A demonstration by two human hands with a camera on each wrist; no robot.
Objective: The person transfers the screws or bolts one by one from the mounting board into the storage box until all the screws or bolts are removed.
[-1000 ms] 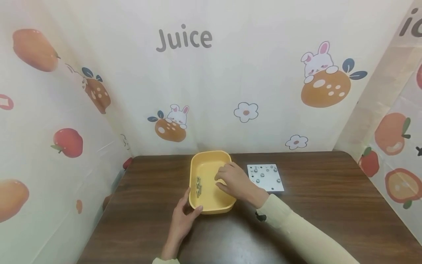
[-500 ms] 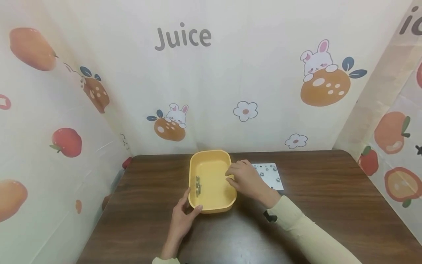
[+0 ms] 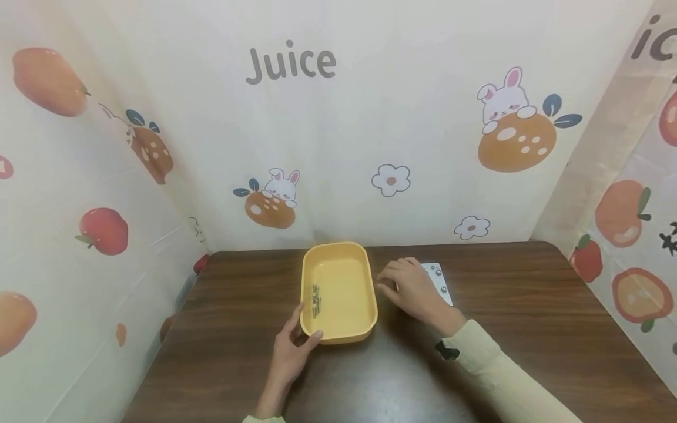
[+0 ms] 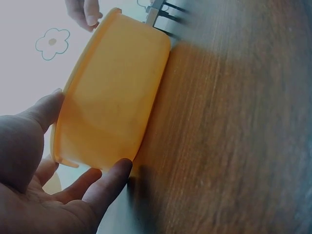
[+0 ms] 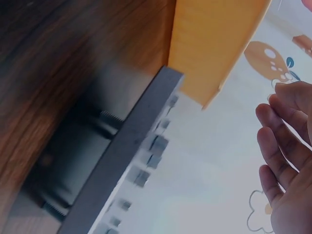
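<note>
A yellow tray (image 3: 344, 294) sits on the table with several small dark screws (image 3: 315, 302) lying along its left side. My left hand (image 3: 291, 349) holds its near left corner, thumb at the rim and fingers against the outer wall. My right hand (image 3: 415, 291) is raised between the tray and a metal plate (image 3: 440, 282), partly covering the plate. In the right wrist view the right thumb and forefinger tips come together, the other fingers loosely bent; I cannot tell whether something small is between them.
Nuts or bolt heads (image 5: 141, 176) stand on the plate's upper face, and threaded bolts (image 5: 113, 119) stick out beneath it. The brown wooden table (image 3: 238, 305) meets a printed curtain (image 3: 338, 135) at the back.
My right hand has moved right from over the tray, past its rim, toward the plate, covering more of it. The left hand keeps its hold on the tray.
</note>
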